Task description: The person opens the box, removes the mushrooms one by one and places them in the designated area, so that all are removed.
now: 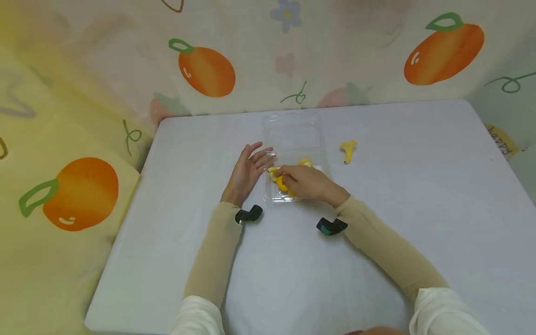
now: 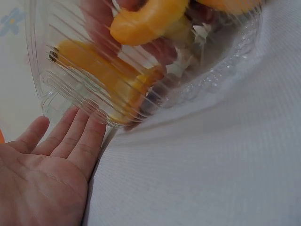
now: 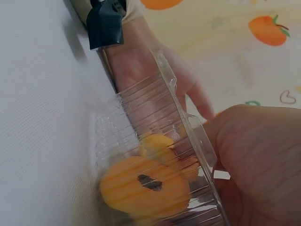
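Fingers of right hand (image 1: 309,182) curled round a yellow piece (image 1: 282,183) – inside clear box (image 1: 277,199), left hand (image 1: 246,174) relaxed alongside

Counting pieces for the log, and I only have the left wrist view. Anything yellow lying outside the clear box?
Observer: Yes. The head view shows one yellow piece on the table, to the right of the clear box and apart from it.
Operator: OK, logged. Is the box open or closed on top?
Observer: Open. In the head view its lid is folded back, toward the far edge of the table.
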The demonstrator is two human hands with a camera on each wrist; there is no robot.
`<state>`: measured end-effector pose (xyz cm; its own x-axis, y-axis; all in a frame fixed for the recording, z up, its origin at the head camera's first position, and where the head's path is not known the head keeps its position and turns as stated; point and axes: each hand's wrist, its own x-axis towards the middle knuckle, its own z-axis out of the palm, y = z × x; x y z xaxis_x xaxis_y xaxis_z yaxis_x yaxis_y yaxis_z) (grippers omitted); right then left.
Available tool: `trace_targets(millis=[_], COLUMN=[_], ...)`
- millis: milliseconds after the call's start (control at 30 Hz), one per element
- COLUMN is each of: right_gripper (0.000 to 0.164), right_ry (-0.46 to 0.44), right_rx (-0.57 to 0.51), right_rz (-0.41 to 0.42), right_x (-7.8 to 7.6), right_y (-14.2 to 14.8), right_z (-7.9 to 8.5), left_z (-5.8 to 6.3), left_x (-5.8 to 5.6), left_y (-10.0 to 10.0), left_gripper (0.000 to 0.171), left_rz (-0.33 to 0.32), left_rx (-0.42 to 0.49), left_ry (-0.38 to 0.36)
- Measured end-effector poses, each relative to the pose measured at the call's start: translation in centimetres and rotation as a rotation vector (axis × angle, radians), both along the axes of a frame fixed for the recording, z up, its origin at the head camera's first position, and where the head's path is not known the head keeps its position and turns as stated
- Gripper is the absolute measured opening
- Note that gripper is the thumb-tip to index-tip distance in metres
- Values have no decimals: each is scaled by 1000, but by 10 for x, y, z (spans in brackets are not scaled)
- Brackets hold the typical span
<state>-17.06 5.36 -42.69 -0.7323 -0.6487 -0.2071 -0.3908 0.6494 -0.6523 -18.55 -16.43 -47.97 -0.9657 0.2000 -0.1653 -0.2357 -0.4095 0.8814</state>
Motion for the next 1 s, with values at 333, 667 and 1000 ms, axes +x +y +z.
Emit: trace_targets(millis=[333, 667, 1000], right_gripper=[51, 64, 68], right_ry=[-95, -125, -91], right_rx=[-44, -94, -116], right_rz=[28, 30, 60], right_x=[2, -3, -7], right_y=[1, 10, 10], right_z=[1, 1, 2], left_z=[-3, -1, 0], left_x=[4, -1, -2], left_y=[-2, 2, 2], left_gripper=[64, 69, 68], left_rz=[3, -5, -2], left_rx=[-33, -12, -1], left_ry=[-10, -13, 0])
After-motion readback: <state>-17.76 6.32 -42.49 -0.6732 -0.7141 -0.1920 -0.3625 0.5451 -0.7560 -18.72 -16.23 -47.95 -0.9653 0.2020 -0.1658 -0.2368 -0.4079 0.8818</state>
